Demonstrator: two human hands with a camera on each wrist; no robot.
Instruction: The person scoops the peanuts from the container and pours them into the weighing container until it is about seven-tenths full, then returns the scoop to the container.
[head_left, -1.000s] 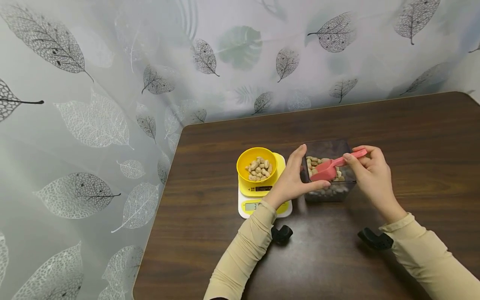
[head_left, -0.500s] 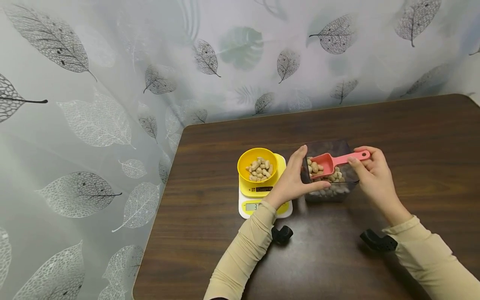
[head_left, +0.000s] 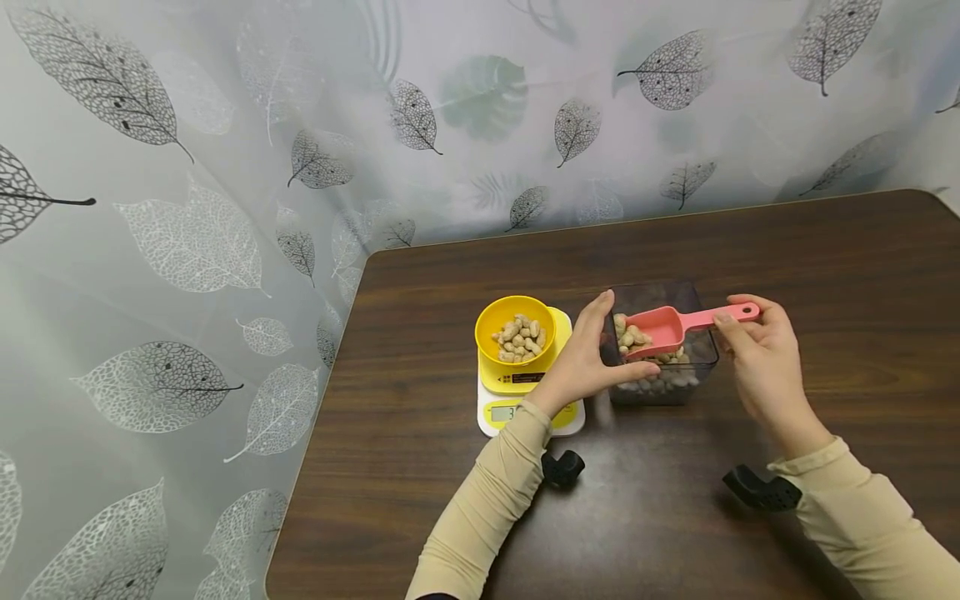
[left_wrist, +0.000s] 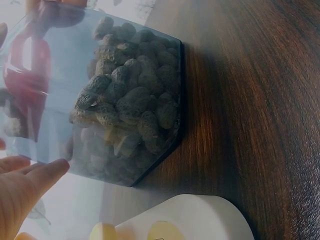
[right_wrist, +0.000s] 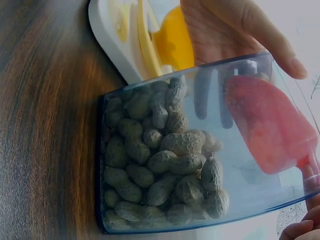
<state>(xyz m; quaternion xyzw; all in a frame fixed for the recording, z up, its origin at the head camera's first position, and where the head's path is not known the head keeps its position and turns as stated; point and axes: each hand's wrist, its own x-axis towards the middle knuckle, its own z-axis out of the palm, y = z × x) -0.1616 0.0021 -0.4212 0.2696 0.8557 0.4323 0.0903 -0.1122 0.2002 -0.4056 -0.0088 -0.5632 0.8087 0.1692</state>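
Note:
A clear, smoky plastic box (head_left: 655, 294) part-filled with unshelled peanuts (right_wrist: 165, 165) stands on the table. My left hand (head_left: 581, 362) grips its left side, the thumb along the front rim and the fingers on the side wall. With my right hand (head_left: 768, 367) I pinch the handle of a pink scoop (head_left: 660, 327). The scoop lies about level inside the top of the box, above the heap, with several peanuts at its mouth. Left of the box, a yellow bowl (head_left: 491, 321) holding peanuts sits on a yellow and white kitchen scale (head_left: 487, 392).
The dark wood-grain table (head_left: 420, 375) reaches back to a leaf-patterned curtain (head_left: 480, 150), which also hangs along the left. Black wrist mounts (head_left: 761, 490) stick out under both sleeves. The scale stands close beside my left forearm; its display is partly readable.
The scoop has turned from tilted down into the peanuts to about level, picking some up. My right hand has shifted right with it. My left hand has stayed on the box.

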